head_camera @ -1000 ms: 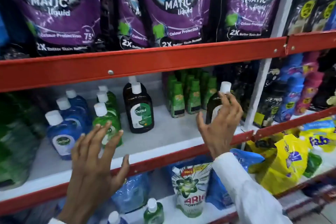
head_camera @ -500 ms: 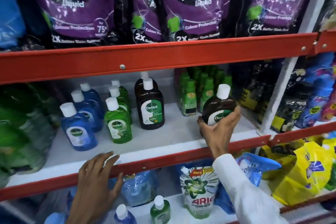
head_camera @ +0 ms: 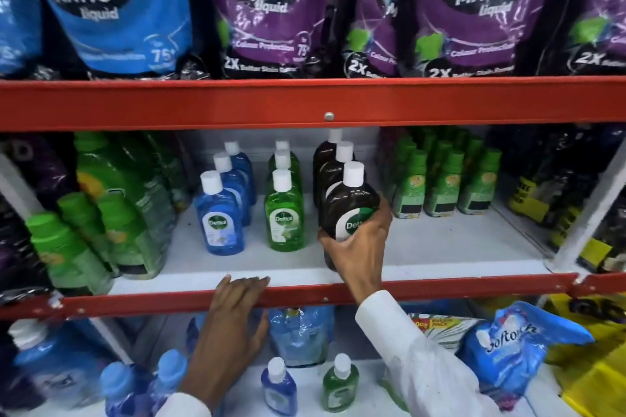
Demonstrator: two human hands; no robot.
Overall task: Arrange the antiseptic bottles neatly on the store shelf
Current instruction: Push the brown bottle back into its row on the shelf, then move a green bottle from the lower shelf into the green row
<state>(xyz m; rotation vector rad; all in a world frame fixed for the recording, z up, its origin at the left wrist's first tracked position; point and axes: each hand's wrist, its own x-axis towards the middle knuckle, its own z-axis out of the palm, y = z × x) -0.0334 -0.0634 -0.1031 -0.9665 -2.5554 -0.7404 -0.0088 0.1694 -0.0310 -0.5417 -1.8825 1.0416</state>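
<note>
currently, a person faces a store shelf (head_camera: 440,247) with a red front rail (head_camera: 440,284), seen from a head-worn camera, and everything is placed here by the grip on one dark brown antiseptic bottle (head_camera: 350,205). far to the left of that grip lean bright green detergent packs (head_camera: 111,213). closer in stands a row of blue antiseptic bottles (head_camera: 220,218) running front to back, then a row of green antiseptic bottles (head_camera: 284,213), just left of the held bottle but apart from it. below and left of the grip, the left hand (head_camera: 230,322) rests flat with loosely spread fingers over the red rail, holding nothing. at the grip itself, the right hand (head_camera: 355,247) wraps the lower body of the brown bottle from beneath and behind, thumb on the left side, fingers around the right; the white cap tilts slightly right, and the hand hides whether the base touches the shelf. directly behind it stand two more brown bottles (head_camera: 330,162) in a line. right of the grip is bare white shelf, then small green-capped bottles (head_camera: 443,186). the likely risk: set down tilted, the bottle could tip backward into its row or sideways into the green one, toppling them; placed too far forward, it could slide off the rail onto goods below.
</note>
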